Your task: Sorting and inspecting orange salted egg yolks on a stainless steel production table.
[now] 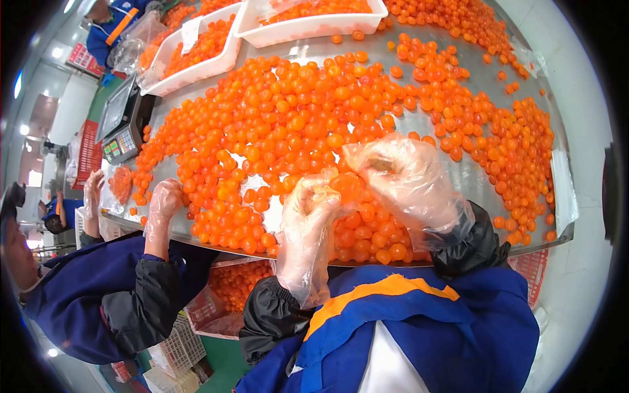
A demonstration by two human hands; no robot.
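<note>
Both my hands wear loose clear plastic gloves over a metal table [216,231] spread with round orange egg yolks [290,123]. My left hand [309,211] is curled, thumb and forefinger pinched against a larger, glossy orange yolk [348,187], which seems to have clear film around it. My right hand [405,179] bends in from the right, its fingertips just above that yolk. Whether those fingertips hold anything is hidden by the glove and the bend of the hand. More yolks [373,236] lie under my wrists at the table's front edge.
White tubs of yolks [307,32] [196,61] stand at the far side, near a digital scale [120,123]. On my left a co-worker's gloved hands [164,201] reach the table edge. Another person [113,29] stands beyond. A crate of yolks [236,285] sits below.
</note>
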